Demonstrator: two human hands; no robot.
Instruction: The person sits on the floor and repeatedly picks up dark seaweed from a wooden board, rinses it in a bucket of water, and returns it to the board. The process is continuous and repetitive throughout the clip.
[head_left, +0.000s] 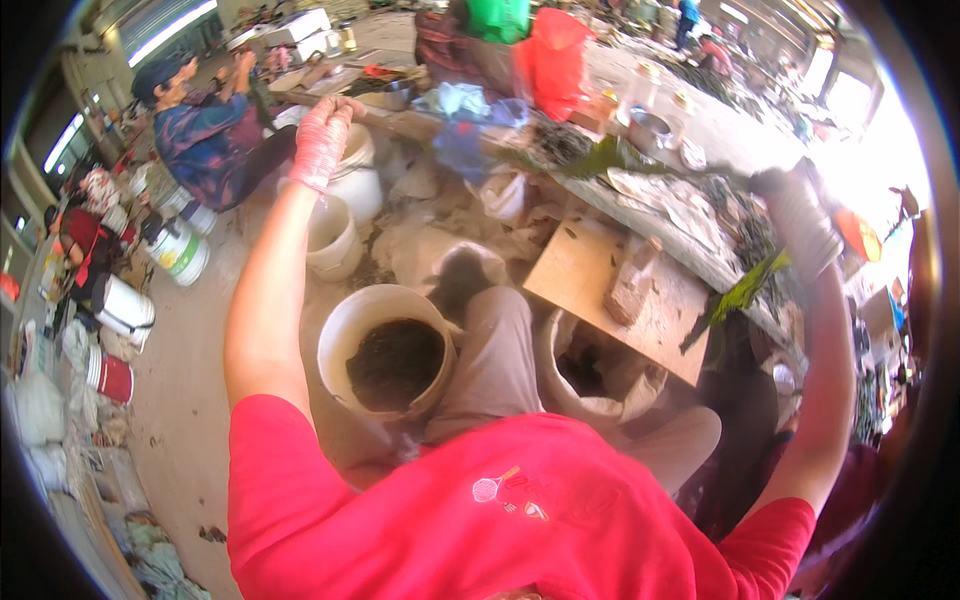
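My left hand (324, 142), in a reddish, banded glove, is raised above white plastic buckets with its fingers closed; whether something thin is pinched in them is not clear. My right hand (796, 214), in a grey glove and blurred, grips a long dark-green leafy strip (611, 159), perhaps seaweed. One part stretches leftward over the bench and another piece (739, 296) hangs below the hand. Between and beside my knees are a white bucket (330, 352) with dark contents and an open sack (551, 360). A wooden board (559, 277) carries a rough block (634, 289).
A long low bench (637, 214) runs diagonally ahead, with dark scraps and cloth. A metal cup (649, 129) and a red plastic bag (559, 64) stand beyond it. A co-worker (202, 142) sits at the left front. White buckets (352, 176) stand below my left hand.
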